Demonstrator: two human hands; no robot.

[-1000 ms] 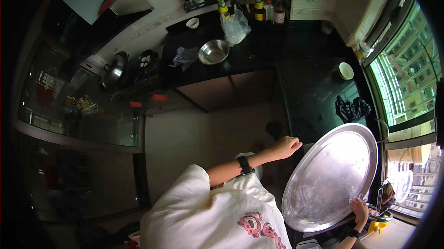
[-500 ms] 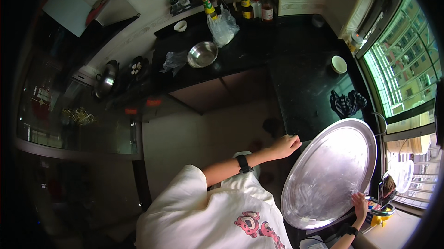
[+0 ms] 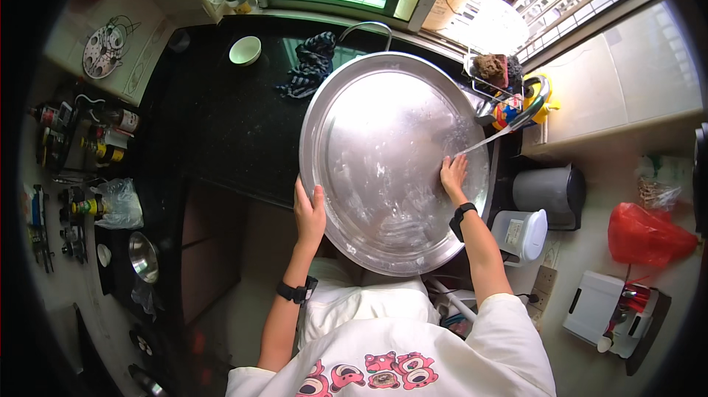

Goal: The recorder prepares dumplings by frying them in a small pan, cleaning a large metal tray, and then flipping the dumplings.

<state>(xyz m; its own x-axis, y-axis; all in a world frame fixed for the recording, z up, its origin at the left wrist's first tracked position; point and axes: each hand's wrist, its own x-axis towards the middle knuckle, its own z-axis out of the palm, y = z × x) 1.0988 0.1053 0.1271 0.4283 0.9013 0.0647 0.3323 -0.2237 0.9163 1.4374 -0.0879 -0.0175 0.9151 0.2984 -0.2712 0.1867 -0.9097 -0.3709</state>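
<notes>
A large round metal tray [image 3: 383,146] with a raised rim is tilted in front of me at the counter, its inner face wet and marked with whitish smears. My left hand [image 3: 310,213] grips its left rim, thumb towards the front and the other fingers at the outer edge. Flat against the tray's right inner face lies my right hand [image 3: 454,176], fingers stretched out. A stream of water from the curved faucet [image 3: 532,106] strikes the tray just by those fingers. Whatever supports the tray from below is hidden behind it.
A striped dark cloth [image 3: 313,61] and a pale bowl [image 3: 245,50] sit on the black counter [image 3: 214,117]. Behind the faucet stands a wire rack with scrubbers [image 3: 493,69]. To the right are a grey bin [image 3: 546,194] and a white container [image 3: 520,235].
The view has swung right towards the window. My left hand, closed and off the tray before, now holds its left rim. My right hand stays on the tray; running water now shows beside it.
</notes>
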